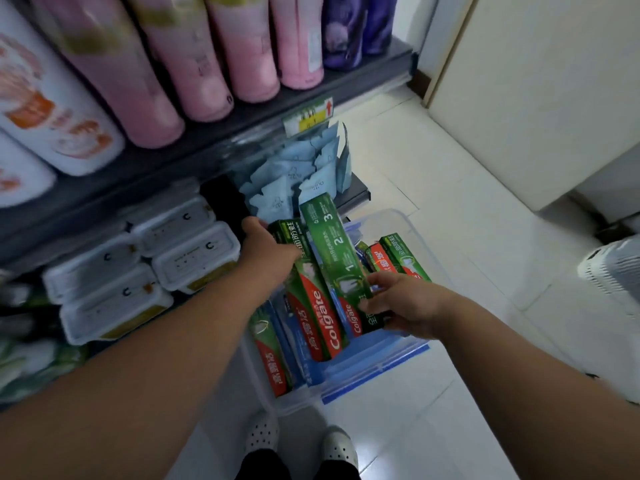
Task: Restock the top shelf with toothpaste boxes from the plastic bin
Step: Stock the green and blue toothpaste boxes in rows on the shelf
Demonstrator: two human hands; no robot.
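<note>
A clear plastic bin (408, 226) with blue latches stands on the floor below me, holding several green and red Colgate toothpaste boxes. My left hand (266, 247) grips one green and red box (318, 313) near its upper end. My right hand (401, 303) holds the lower end of a second green box (332, 244) that lies beside the first, tilted up over the bin. More boxes (398, 258) lie at the bin's right side and one (273, 355) at its left. The top shelf is out of view.
Shelves at left carry pink and purple bottles (242, 53), white lidded tubs (194, 251) and pale blue sachets (304, 168). A yellow price tag (308, 117) hangs on the shelf edge. White tiled floor lies to the right, with a white cabinet (536, 98). My shoes (298, 441) stand just behind the bin.
</note>
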